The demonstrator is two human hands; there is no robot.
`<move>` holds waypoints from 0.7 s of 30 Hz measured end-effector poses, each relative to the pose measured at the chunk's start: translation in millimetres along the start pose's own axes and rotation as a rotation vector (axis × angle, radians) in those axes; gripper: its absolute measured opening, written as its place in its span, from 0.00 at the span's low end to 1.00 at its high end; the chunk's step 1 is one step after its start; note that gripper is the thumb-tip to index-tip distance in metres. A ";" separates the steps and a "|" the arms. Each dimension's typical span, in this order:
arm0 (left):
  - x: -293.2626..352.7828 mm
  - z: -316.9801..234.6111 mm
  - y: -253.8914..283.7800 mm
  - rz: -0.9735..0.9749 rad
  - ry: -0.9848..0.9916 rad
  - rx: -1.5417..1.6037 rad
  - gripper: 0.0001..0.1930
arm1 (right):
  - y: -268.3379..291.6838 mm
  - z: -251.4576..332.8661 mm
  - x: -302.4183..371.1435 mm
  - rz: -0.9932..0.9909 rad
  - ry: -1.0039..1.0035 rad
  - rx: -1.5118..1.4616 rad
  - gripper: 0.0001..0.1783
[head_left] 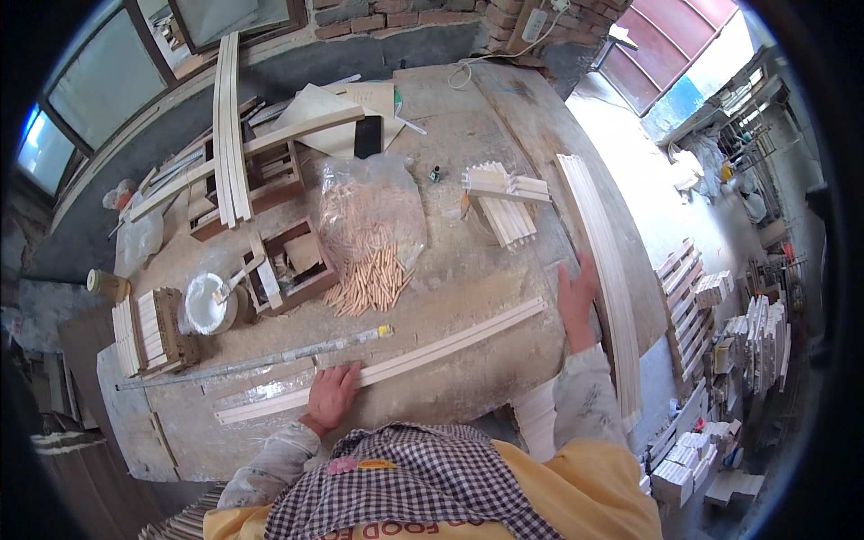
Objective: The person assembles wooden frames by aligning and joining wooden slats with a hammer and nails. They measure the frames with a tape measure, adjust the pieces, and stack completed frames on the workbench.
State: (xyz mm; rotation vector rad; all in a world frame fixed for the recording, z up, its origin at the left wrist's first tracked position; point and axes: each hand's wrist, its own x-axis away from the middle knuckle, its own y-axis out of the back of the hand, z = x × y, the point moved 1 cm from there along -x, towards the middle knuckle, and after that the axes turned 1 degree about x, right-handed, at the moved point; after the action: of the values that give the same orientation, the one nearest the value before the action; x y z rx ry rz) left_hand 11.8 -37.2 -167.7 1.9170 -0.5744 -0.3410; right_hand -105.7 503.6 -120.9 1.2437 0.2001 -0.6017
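Observation:
Two pale wooden strips [450, 346] lie side by side along the near part of the workbench, slanting up to the right. My left hand [333, 394] is on them left of their middle, its fingers bent over the wood and gripping it. Just past their right end is my right hand [577, 299], held apart from them with its fingers spread and nothing in it. Close to the right of that hand is a row of long pale wooden strips [601, 243]. A metal ruler [270, 357] with a yellow end rests beyond the two strips.
Wooden dowels [371, 281] spill from a clear plastic bag [373, 193]. Left of them stand a wooden box [297, 265], a white glue bucket [211, 304] and stacked slotted wood pieces [153, 333]. Short strips [506, 205] are piled crosswise farther back, and a black phone [367, 137] lies near a wooden board.

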 end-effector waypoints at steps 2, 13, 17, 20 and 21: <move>-4.3 -9.3 19.4 0.070 0.015 -0.014 0.35 | 2.5 53.1 -66.7 0.096 0.210 -0.169 0.40; -63.6 31.2 131.7 -0.392 0.174 0.022 0.30 | -37.8 89.9 -203.2 0.768 0.457 0.049 0.35; -103.2 88.8 183.1 -0.590 0.353 -0.002 0.29 | -13.1 84.1 -186.0 0.844 0.391 0.075 0.36; -134.9 151.7 200.4 -0.737 0.548 -0.070 0.29 | -11.1 81.5 -186.5 0.962 0.318 -0.111 0.35; -145.3 179.0 204.2 -0.714 0.664 0.014 0.30 | -14.7 75.0 -192.6 1.013 0.308 -0.193 0.34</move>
State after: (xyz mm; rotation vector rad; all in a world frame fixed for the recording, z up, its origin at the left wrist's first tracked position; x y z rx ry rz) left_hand -245.1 -165.5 -56.5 2.0422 0.5592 -0.1209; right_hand -286.5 492.6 -20.2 1.0740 -0.1254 0.4752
